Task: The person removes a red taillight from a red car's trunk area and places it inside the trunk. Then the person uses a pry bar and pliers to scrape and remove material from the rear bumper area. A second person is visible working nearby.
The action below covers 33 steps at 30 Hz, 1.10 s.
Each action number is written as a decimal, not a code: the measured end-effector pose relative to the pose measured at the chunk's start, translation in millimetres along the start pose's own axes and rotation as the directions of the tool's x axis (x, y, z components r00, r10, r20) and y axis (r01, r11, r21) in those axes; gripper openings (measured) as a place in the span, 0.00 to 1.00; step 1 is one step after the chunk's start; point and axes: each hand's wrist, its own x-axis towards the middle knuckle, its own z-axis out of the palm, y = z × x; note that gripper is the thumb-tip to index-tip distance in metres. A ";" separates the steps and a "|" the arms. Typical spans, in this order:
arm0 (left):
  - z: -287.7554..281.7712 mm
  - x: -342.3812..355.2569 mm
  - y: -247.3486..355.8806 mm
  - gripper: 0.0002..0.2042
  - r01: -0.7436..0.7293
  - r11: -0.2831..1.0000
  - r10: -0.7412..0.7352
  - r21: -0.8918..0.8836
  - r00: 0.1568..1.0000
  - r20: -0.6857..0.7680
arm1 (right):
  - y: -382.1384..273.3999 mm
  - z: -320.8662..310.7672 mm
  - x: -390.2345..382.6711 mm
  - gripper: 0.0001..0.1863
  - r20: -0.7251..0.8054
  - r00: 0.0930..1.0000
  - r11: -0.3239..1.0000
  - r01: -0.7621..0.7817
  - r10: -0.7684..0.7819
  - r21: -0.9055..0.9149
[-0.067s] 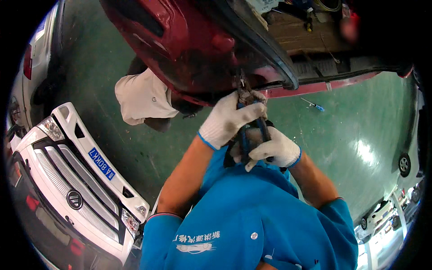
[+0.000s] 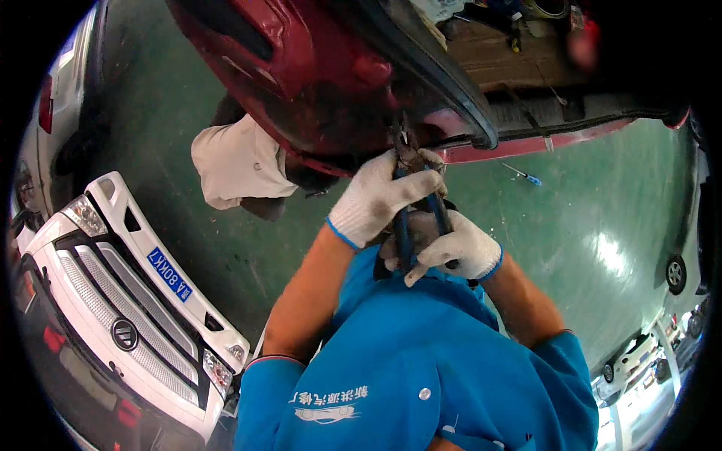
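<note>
My left hand (image 2: 376,195), in a stained white knit glove, is closed around dark pliers (image 2: 409,171) near the pivot. My right hand (image 2: 459,249), in a matching glove, is closed on the lower part of the blue handles. The jaws point up against the dark lower corner of a red vehicle panel (image 2: 316,68); whether they grip anything there I cannot make out. A black rubber edging runs along the panel, right of the jaws.
Another person in a beige top (image 2: 237,161) crouches left of the red panel. A screwdriver (image 2: 532,179) lies on the green floor. A white car front (image 2: 139,293) fills the lower left. An opening (image 2: 496,52) with assorted tools is at top right. More cars stand at both sides.
My left hand has shifted very slightly to the left; otherwise hands and pliers look almost the same.
</note>
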 end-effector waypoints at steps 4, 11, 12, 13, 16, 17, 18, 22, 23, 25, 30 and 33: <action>-5.5 0.9 23.8 0.26 -0.020 0.997 0.017 0.069 0.999 0.033 | 7.1 1.6 4.3 0.37 0.055 0.994 0.924 0.070 -0.098 0.377; -5.8 4.6 29.4 0.19 -0.021 0.989 0.032 0.146 0.997 -0.069 | 32.4 -8.6 27.0 0.49 0.303 0.897 0.562 -0.077 -0.321 0.823; -5.9 5.2 30.6 0.19 0.000 0.990 0.009 0.139 0.998 -0.066 | 34.2 -7.2 29.3 0.50 0.304 0.891 0.529 -0.089 -0.336 0.844; -7.7 5.0 32.3 0.19 0.022 0.991 -0.014 0.132 0.998 -0.064 | 36.9 -5.5 33.4 0.51 0.322 0.868 0.471 -0.119 -0.379 0.874; -4.9 3.2 41.6 0.19 0.021 0.989 -0.013 0.146 0.998 -0.055 | 45.6 0.9 47.8 0.53 0.362 0.780 0.305 -0.229 -0.511 0.924; -3.8 4.8 41.7 0.20 0.038 0.990 -0.033 0.135 0.999 -0.034 | 47.8 2.8 50.9 0.53 0.368 0.745 0.258 -0.266 -0.556 0.929; -3.0 4.3 42.0 0.21 0.055 0.991 -0.052 0.122 0.998 -0.023 | 49.4 4.8 52.4 0.54 0.377 0.708 0.212 -0.313 -0.597 0.926; 6.6 1.1 45.5 0.18 0.170 0.943 -0.167 -0.286 0.985 0.037 | 47.1 15.0 50.6 0.48 0.325 0.757 0.149 -0.294 -0.567 0.944; 3.0 2.9 44.1 0.18 0.181 0.935 -0.174 -0.305 0.983 0.052 | 48.3 14.3 52.9 0.47 0.323 0.753 0.176 -0.272 -0.573 0.946; -2.1 6.4 39.1 0.17 0.145 0.955 -0.138 -0.261 0.989 0.044 | 56.8 16.4 58.2 0.45 0.296 0.783 0.214 -0.211 -0.547 0.954; -1.3 3.2 43.2 0.15 0.178 0.955 -0.185 -0.236 0.983 -0.007 | 50.0 26.7 60.1 0.39 0.309 0.772 0.063 -0.331 -0.556 0.941; 1.1 3.0 42.1 0.15 0.186 0.949 -0.204 -0.254 0.978 -0.046 | 46.9 31.9 56.7 0.36 0.256 0.815 0.159 -0.202 -0.520 0.966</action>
